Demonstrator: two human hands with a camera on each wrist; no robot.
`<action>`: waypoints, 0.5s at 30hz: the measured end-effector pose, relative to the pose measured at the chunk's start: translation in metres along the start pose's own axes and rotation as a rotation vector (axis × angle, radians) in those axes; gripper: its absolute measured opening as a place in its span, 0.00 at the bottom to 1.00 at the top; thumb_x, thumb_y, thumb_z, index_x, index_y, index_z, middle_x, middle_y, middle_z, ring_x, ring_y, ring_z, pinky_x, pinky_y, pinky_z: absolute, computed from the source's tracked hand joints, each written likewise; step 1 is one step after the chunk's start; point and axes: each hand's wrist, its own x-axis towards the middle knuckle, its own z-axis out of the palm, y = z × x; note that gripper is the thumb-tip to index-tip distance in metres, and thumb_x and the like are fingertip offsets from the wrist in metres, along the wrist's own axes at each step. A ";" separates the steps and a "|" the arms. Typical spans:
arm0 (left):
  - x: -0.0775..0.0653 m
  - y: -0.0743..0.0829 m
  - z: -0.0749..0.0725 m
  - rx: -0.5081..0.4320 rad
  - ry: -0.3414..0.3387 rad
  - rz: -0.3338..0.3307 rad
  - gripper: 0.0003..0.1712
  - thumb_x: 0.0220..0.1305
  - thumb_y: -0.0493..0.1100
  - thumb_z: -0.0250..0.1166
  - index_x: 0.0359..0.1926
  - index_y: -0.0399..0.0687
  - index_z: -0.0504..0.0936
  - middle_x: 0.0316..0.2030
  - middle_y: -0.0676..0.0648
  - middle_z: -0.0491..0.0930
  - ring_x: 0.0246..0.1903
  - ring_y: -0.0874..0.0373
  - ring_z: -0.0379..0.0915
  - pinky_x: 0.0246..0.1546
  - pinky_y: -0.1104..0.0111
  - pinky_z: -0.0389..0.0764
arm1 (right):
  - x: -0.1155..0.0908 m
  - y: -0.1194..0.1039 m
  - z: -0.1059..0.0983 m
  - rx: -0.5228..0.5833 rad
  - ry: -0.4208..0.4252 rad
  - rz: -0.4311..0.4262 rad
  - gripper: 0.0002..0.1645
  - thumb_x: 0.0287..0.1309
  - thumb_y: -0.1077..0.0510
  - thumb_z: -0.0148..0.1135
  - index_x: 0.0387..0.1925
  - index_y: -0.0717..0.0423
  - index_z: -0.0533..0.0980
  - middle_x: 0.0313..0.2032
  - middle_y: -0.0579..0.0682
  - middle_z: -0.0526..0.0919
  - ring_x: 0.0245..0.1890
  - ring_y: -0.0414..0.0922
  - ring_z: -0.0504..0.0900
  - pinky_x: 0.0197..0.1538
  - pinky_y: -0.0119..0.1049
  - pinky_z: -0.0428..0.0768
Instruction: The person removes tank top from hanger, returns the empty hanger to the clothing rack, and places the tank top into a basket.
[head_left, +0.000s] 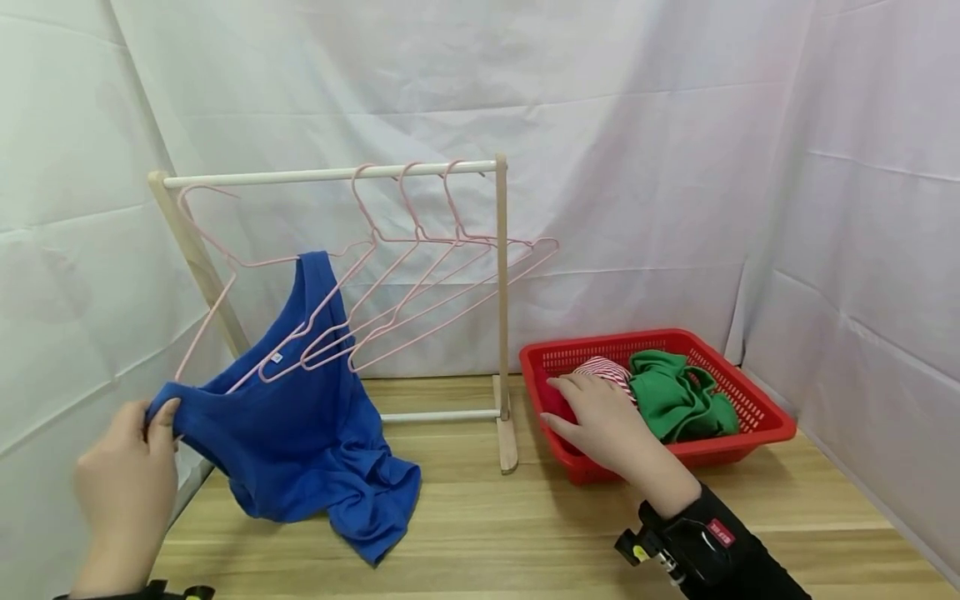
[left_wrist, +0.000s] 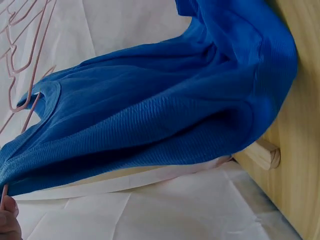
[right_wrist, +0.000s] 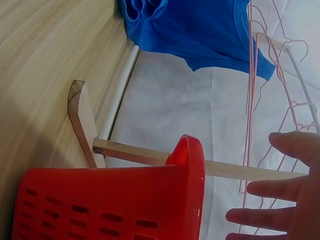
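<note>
My left hand [head_left: 131,475] pinches one shoulder of a blue sleeveless top [head_left: 285,450] together with the end of a pink hanger [head_left: 202,329]. That hanger runs through the top's neck, and its hook overlaps the left end of the rail in the head view. The top's lower part lies bunched on the table. In the left wrist view, the fingertips [left_wrist: 9,215] sit at the strap around the hanger. My right hand [head_left: 603,417], fingers spread, is over the left side of a red basket [head_left: 712,450], close above red cloth [head_left: 555,404].
A small rack with a white rail [head_left: 300,175] and wooden posts [head_left: 502,292] stands on the table [head_left: 480,533]. Several pink hangers [head_left: 412,233] hang at its right end. Inside the basket lie green cloth [head_left: 682,400] and red-and-white striped cloth [head_left: 606,369].
</note>
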 end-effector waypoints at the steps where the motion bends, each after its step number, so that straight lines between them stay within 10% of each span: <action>1: -0.001 0.000 0.001 -0.001 0.001 0.004 0.16 0.71 0.39 0.59 0.32 0.26 0.74 0.17 0.33 0.75 0.09 0.40 0.64 0.12 0.64 0.53 | -0.001 0.001 0.000 -0.003 0.004 -0.001 0.33 0.59 0.42 0.65 0.60 0.56 0.74 0.55 0.56 0.77 0.57 0.56 0.73 0.58 0.57 0.70; 15: -0.013 0.004 0.012 -0.042 -0.228 -0.201 0.17 0.70 0.46 0.62 0.34 0.33 0.81 0.16 0.44 0.78 0.12 0.60 0.65 0.14 0.69 0.61 | -0.003 0.004 0.006 0.013 0.060 -0.036 0.30 0.59 0.43 0.65 0.58 0.57 0.76 0.54 0.56 0.78 0.56 0.56 0.74 0.58 0.56 0.70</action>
